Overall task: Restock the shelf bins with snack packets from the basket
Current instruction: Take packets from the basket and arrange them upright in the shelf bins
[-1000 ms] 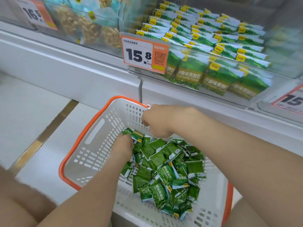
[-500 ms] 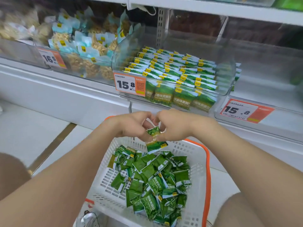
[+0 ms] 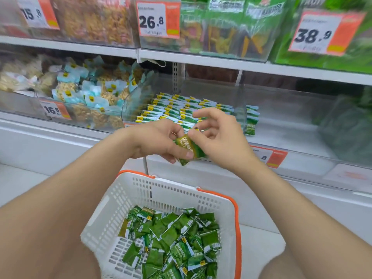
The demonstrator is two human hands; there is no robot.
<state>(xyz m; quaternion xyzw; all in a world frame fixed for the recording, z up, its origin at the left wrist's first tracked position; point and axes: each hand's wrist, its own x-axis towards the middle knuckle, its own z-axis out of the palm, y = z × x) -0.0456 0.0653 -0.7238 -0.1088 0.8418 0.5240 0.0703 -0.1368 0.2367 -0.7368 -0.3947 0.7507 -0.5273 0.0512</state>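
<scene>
Green snack packets (image 3: pixel 188 147) are held between both hands, just in front of a clear shelf bin (image 3: pixel 237 97) that holds neat rows of the same green packets (image 3: pixel 177 106). My left hand (image 3: pixel 159 140) grips the small stack from below and the left. My right hand (image 3: pixel 217 135) pinches its top edge with thumb and forefinger, the other fingers spread. Below, a white basket with an orange rim (image 3: pixel 227 200) holds a loose heap of several green packets (image 3: pixel 173 244).
Left of the green bin stands a bin of pale blue nut packets (image 3: pixel 90 93) with a 16.5 price tag (image 3: pixel 55 110). The upper shelf carries more bins tagged 26.8 (image 3: pixel 158 19) and 38.9 (image 3: pixel 320 31). A nearly bare clear bin (image 3: pixel 302 109) sits to the right.
Both hands left the basket with green packets and rose to the level of the shelf bin. The view tilted upward, bringing the upper shelf into sight.
</scene>
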